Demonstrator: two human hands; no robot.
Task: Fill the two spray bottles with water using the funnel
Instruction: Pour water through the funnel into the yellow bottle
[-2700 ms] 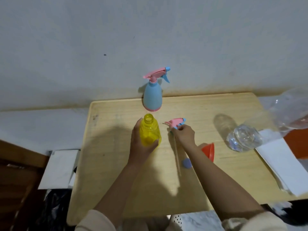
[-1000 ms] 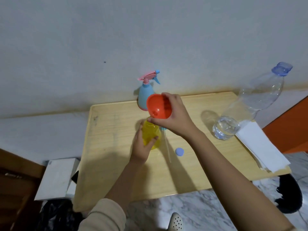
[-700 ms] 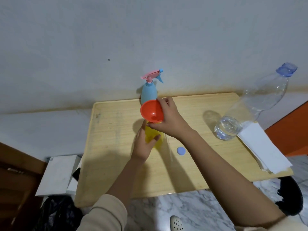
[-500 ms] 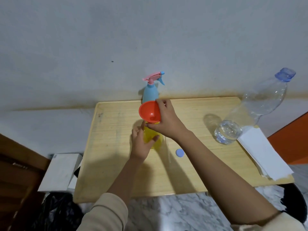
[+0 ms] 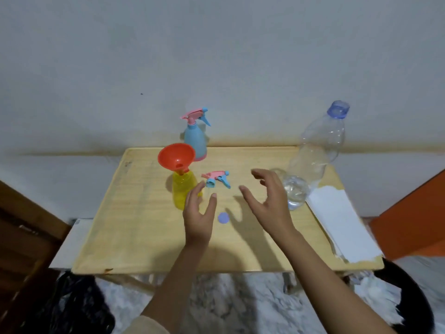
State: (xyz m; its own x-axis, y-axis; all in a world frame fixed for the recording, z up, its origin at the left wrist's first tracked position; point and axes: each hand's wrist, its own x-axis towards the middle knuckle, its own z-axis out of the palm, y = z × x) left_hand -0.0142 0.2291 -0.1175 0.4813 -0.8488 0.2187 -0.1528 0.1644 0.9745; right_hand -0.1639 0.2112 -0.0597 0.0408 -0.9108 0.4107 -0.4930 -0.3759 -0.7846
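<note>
The yellow spray bottle [image 5: 182,189] stands uncapped on the wooden table [image 5: 134,227] with the red funnel [image 5: 176,156] seated in its neck. Its pink-and-blue spray head [image 5: 216,178] lies just to its right. The blue spray bottle [image 5: 195,141], with its head on, stands at the table's back edge. A large clear water bottle [image 5: 313,155], with a little water at its bottom and no cap, stands at the right. My left hand [image 5: 199,213] hovers open just right of the yellow bottle, apart from it. My right hand [image 5: 269,201] is open, empty, left of the water bottle.
A small blue cap [image 5: 223,218] lies on the table between my hands. A stack of white paper [image 5: 342,222] covers the table's right edge. A white box [image 5: 69,239] and dark wooden furniture [image 5: 26,227] sit to the left; marble floor lies below.
My right hand set the funnel into the yellow bottle's neck and let go, moving right. My left hand released the yellow bottle and drew back.
</note>
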